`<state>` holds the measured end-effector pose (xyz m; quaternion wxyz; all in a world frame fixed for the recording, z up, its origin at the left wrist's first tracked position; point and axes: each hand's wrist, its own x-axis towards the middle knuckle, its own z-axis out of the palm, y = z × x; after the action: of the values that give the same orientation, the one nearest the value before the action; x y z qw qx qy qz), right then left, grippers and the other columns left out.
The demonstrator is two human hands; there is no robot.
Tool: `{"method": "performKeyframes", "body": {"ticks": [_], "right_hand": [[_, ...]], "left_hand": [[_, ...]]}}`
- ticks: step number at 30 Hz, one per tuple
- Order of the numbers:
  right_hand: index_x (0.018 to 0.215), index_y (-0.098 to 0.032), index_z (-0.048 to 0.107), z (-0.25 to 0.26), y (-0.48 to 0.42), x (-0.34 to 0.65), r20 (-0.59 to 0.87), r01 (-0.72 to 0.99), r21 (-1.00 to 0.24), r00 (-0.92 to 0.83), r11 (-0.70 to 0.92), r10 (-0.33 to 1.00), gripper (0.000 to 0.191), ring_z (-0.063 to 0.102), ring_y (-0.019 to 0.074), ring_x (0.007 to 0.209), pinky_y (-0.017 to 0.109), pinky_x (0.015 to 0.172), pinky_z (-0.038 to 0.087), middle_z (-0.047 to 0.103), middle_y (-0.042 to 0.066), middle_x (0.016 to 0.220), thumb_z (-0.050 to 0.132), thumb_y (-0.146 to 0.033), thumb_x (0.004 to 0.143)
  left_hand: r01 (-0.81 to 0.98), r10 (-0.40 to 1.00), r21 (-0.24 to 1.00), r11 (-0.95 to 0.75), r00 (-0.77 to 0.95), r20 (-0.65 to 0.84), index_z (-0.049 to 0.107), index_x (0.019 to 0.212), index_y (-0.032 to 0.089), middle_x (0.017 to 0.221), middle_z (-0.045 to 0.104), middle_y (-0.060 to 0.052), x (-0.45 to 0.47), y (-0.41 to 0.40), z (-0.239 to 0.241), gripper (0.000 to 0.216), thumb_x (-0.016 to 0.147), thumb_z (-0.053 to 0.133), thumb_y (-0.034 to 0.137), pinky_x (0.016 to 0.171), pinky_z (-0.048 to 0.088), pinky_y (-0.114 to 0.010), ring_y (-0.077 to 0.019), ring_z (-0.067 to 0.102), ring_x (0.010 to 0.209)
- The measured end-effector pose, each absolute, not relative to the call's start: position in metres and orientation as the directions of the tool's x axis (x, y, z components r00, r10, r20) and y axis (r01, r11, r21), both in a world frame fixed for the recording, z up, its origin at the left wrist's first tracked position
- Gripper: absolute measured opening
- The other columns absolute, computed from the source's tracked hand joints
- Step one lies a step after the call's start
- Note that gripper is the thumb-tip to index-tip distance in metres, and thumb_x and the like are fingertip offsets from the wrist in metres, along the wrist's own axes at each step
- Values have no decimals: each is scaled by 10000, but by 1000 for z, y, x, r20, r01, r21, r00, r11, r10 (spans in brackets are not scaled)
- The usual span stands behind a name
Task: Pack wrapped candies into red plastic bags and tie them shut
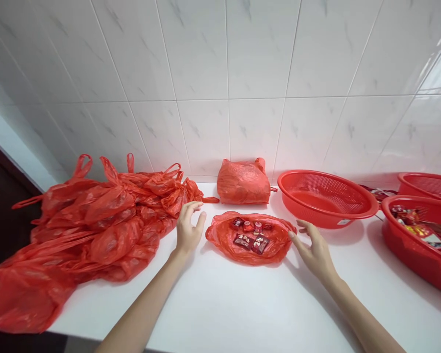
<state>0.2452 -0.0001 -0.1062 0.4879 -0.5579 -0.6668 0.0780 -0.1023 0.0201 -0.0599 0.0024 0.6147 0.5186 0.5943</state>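
Observation:
In the head view, a red plastic bag [220, 245] lies spread open on the white table. Several wrapped sweets sit inside it, among them a dark red packet [243, 241] and a second packet [260, 243] beside it. My left hand [189, 227] hovers just left of the bag, thumb and fingers apart, holding nothing. At the bag's right edge is my right hand [314, 250], also open with thumb and fingers apart; whether its fingertips touch the rim I cannot tell.
A heap of tied red bags [113, 220] covers the left side. Against the tiled wall [257, 127] stands a full red packet [242, 182]. A red mesh basket [327, 198] is back right, and a red basin [415, 250] of sweets stands far right, another basket [431, 182] behind it.

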Motion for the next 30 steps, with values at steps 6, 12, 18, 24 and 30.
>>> {"method": "performKeyframes", "body": {"ticks": [6,12,18,24,30], "right_hand": [[1477,-230,461,-119,-6,224,538,756,-497,-116,426,835,664,585,343,1265,524,1028,492,573,171,1414,561,-566,912],[1475,-250,492,-144,2,220,541,841,-362,-163,403,825,635,551,384,1311,556,1038,481,504,192,1479,573,-510,902],[1538,-219,368,-145,6,222,520,825,-434,-100,363,848,737,479,374,1391,547,1076,456,481,189,1504,562,-528,898],[1510,-182,378,-135,4,218,518,757,-543,-37,362,854,731,505,368,1365,550,1086,445,504,200,1492,562,-535,897],[1426,-154,433,-130,10,220,491,625,-692,39,362,870,668,597,352,1251,546,1049,476,608,191,1372,553,-504,870]], "left_hand": [[525,842,752,-399,-115,527,605,1173,205,1223,625,-123,-107,30,-79,443,859,508,502,999,487,-474,-286,634,1055],[434,857,740,-514,224,464,525,1373,178,1418,541,-171,-89,21,-87,708,799,640,575,1163,350,-487,-348,482,1351],[109,938,944,-312,-122,324,613,1247,203,1360,623,-148,-88,38,-102,709,780,542,731,1107,400,-440,-319,533,1317],[-27,939,984,-175,-307,158,658,974,192,1109,712,-121,-92,62,-108,609,693,549,721,929,508,-399,-285,664,1059],[26,941,984,-174,-290,174,669,814,180,948,739,-114,-88,68,-103,475,686,557,624,846,528,-393,-270,679,918]]}}
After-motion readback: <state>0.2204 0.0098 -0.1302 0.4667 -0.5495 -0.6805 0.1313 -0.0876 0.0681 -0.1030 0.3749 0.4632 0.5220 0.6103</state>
